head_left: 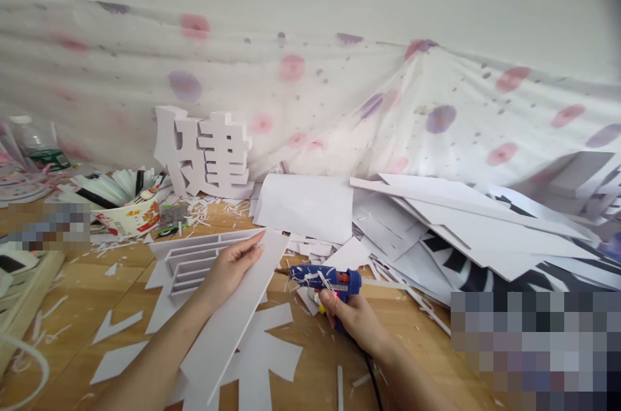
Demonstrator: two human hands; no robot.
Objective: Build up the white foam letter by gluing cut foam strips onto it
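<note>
My right hand is wrapped round the handle of a blue hot glue gun, whose nozzle points left. Bits of dried glue cling to its barrel, and a small red light glows by my thumb. In my left hand is a long white foam board strip, pinched near its far end and tilted. The nozzle tip is close to the strip's right edge; whether they touch I cannot tell. Behind my left hand lies a partly built white foam board character with raised walls. Flat white cut-out pieces lie beneath the strip.
A finished white three-dimensional character stands at the back. To its left, a paper bowl holds white strips and pens, with a plastic bottle beyond. Stacked white boards cover the right side. Scraps litter the wooden table.
</note>
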